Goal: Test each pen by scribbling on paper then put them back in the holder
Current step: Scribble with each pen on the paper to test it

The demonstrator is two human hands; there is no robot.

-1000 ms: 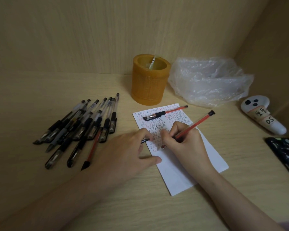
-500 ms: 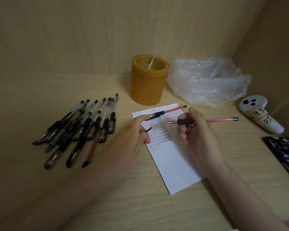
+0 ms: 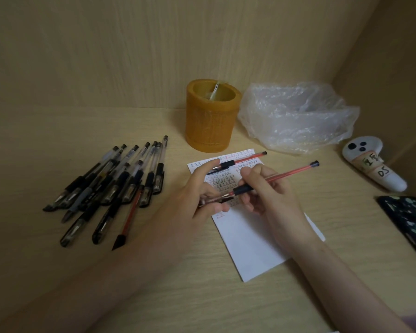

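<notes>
— Right hand (image 3: 271,195)?
— Closed around a red pen (image 3: 277,178), above the paper (image 3: 252,239), tip toward the left hand (image 3: 202,193).
— And the left?
— Fingers pinching a pen cap (image 3: 216,200) at that tip.
— Other pens?
— Second red pen (image 3: 240,161) lying on the paper's far edge; a pile of pens (image 3: 113,186) left on the desk (image 3: 202,304).
— Holder?
— Orange holder (image 3: 211,116) upright behind the paper.
</notes>
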